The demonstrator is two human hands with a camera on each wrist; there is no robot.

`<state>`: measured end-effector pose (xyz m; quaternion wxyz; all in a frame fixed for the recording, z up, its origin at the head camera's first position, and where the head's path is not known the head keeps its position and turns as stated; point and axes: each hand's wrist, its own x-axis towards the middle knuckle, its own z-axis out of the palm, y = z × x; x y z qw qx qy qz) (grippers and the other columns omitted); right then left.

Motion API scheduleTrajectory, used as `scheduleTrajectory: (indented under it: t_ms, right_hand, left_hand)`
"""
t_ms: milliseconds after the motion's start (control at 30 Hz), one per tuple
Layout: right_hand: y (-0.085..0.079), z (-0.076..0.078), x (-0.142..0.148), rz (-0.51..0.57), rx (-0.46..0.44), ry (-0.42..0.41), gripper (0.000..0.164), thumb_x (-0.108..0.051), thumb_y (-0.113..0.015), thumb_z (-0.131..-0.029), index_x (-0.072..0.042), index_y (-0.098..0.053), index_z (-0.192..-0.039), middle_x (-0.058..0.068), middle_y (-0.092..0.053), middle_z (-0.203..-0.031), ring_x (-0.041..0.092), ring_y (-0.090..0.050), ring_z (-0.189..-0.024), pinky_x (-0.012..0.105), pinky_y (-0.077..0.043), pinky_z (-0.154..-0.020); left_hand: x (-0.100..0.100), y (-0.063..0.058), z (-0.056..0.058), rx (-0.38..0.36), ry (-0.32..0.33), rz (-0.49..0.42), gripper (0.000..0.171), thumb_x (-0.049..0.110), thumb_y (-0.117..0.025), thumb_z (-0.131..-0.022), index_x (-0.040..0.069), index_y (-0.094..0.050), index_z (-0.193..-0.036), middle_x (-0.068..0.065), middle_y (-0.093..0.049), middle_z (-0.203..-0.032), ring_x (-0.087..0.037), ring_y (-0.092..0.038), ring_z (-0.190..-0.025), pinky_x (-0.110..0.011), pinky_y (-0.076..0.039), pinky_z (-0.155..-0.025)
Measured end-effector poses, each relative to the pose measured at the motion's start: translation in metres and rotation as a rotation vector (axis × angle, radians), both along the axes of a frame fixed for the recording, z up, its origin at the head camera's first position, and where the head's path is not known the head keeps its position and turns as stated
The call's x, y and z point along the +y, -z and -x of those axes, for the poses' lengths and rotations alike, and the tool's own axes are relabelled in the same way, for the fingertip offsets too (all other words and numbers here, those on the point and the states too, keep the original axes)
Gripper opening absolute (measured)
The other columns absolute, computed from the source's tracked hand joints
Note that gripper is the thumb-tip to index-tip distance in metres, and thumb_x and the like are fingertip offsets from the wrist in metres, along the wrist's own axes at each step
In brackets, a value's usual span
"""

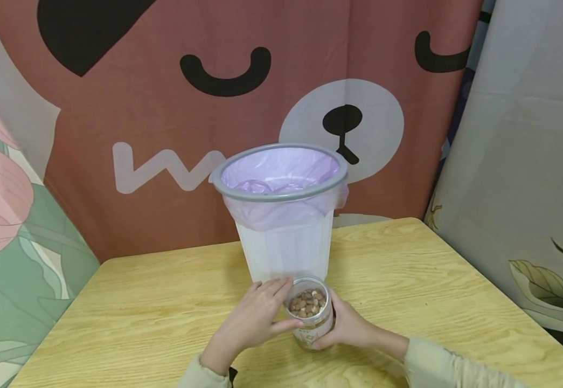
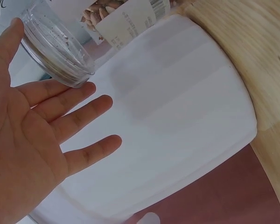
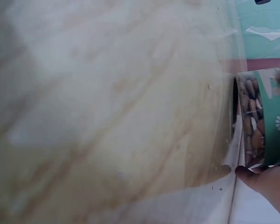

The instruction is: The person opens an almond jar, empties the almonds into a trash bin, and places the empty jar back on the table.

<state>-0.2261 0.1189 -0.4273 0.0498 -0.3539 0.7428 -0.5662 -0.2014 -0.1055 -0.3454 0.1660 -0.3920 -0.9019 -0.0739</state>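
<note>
A clear jar (image 1: 310, 330) of brown nuts (image 1: 306, 304) stands on the table in front of a white bin. My left hand (image 1: 257, 312) spans the jar's round clear lid (image 2: 58, 49), thumb at one side of the edge and fingertips at the other. Its ring and little fingers stick out straight in the left wrist view. Around the jar's body, my right hand (image 1: 351, 324) grips from the right, thumb across the front. A green label (image 3: 274, 116) with small flowers shows on the jar in the right wrist view.
Just behind the jar rises the white bin (image 1: 286, 248), with a grey rim (image 1: 281, 197) and a lilac bag (image 1: 283, 161) lining it. The wood-grain table (image 1: 165, 312) ends at a curtain (image 1: 165, 215) printed with a bear's face.
</note>
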Motion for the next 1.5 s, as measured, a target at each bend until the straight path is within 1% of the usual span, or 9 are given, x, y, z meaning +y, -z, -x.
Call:
scheduleTrajectory:
  t_ms: [100,233,467,633,867,967,1133,1267,1500]
  right_hand:
    - [-0.002,-0.001,0.001,-0.006,0.000,0.019,0.101,-0.014,-0.081,-0.061,-0.005,-0.018,-0.139,0.013,-0.043,-0.127,0.028,-0.045,-0.112,0.041,-0.036,-0.090]
    - [-0.003,-0.001,0.004,-0.023,-0.003,0.013,0.099,-0.014,-0.080,-0.062,-0.007,-0.018,-0.139,0.013,-0.043,-0.126,0.028,-0.044,-0.111,0.042,-0.036,-0.090]
    - [-0.005,0.000,0.006,0.008,0.026,-0.039,0.093,-0.011,-0.079,-0.063,-0.013,-0.024,-0.138,0.011,-0.044,-0.123,0.024,-0.047,-0.107,0.035,-0.040,-0.087]
    - [-0.006,0.001,0.007,0.033,0.081,-0.078,0.093,-0.010,-0.079,-0.063,-0.009,-0.025,-0.138,0.012,-0.046,-0.120,0.024,-0.048,-0.103,0.037,-0.043,-0.082]
    - [-0.005,0.002,0.008,-0.005,0.112,-0.065,0.091,-0.014,-0.080,-0.062,-0.008,-0.027,-0.136,0.009,-0.045,-0.119,0.024,-0.047,-0.103,0.036,-0.044,-0.082]
    - [-0.006,0.001,0.007,-0.030,0.112,-0.066,0.090,-0.016,-0.079,-0.063,-0.008,-0.027,-0.135,0.010,-0.043,-0.118,0.024,-0.046,-0.103,0.036,-0.044,-0.081]
    - [-0.010,-0.001,0.005,-0.096,0.183,-0.051,0.090,-0.020,-0.081,-0.062,-0.009,-0.027,-0.134,0.006,-0.041,-0.119,0.021,-0.046,-0.101,0.033,-0.045,-0.079]
    - [-0.012,-0.003,0.004,-0.112,0.210,-0.068,0.091,-0.020,-0.080,-0.063,-0.015,-0.025,-0.135,0.007,-0.044,-0.119,0.019,-0.049,-0.099,0.032,-0.046,-0.078]
    - [-0.012,-0.004,0.005,-0.119,0.215,-0.049,0.094,-0.023,-0.079,-0.065,-0.013,-0.020,-0.138,0.016,-0.046,-0.116,0.017,-0.051,-0.096,0.031,-0.047,-0.075]
  left_hand:
    - [-0.001,0.000,-0.001,0.007,0.004,-0.001,0.075,0.058,-0.043,-0.084,-0.002,-0.046,-0.128,-0.014,-0.047,-0.129,-0.026,-0.045,-0.116,-0.046,-0.038,-0.089]
    - [-0.003,-0.001,-0.001,0.013,0.012,0.003,0.074,0.057,-0.044,-0.084,-0.002,-0.045,-0.129,-0.014,-0.048,-0.128,-0.025,-0.047,-0.114,-0.044,-0.039,-0.088]
    - [-0.004,-0.003,-0.002,-0.008,0.009,0.027,0.075,0.056,-0.046,-0.085,-0.002,-0.040,-0.132,-0.013,-0.048,-0.128,-0.023,-0.050,-0.111,-0.043,-0.041,-0.087]
    - [-0.005,-0.003,-0.002,-0.036,0.014,0.029,0.076,0.057,-0.047,-0.084,-0.001,-0.040,-0.132,-0.012,-0.049,-0.127,-0.022,-0.049,-0.111,-0.043,-0.042,-0.084]
    - [-0.005,-0.001,0.000,-0.066,0.040,-0.020,0.081,0.059,-0.049,-0.081,0.000,-0.036,-0.135,-0.011,-0.058,-0.112,-0.020,-0.055,-0.099,-0.042,-0.046,-0.078]
    - [-0.001,-0.001,0.000,-0.100,0.053,-0.069,0.082,0.061,-0.051,-0.079,0.005,-0.032,-0.137,-0.010,-0.055,-0.116,-0.020,-0.054,-0.102,-0.040,-0.045,-0.081]
    - [0.010,-0.004,0.000,-0.167,0.069,-0.108,0.075,0.057,-0.046,-0.084,0.011,-0.027,-0.141,-0.013,-0.043,-0.130,-0.025,-0.044,-0.116,-0.041,-0.042,-0.087]
    - [0.018,-0.004,0.001,-0.141,0.109,-0.113,0.065,0.047,-0.046,-0.087,0.011,-0.030,-0.139,-0.016,-0.043,-0.128,-0.028,-0.043,-0.115,-0.043,-0.042,-0.086]
    - [0.028,0.002,0.004,-0.032,0.156,-0.076,0.060,0.038,-0.039,-0.089,0.003,-0.030,-0.137,-0.017,-0.040,-0.129,-0.028,-0.040,-0.117,-0.040,-0.041,-0.088]
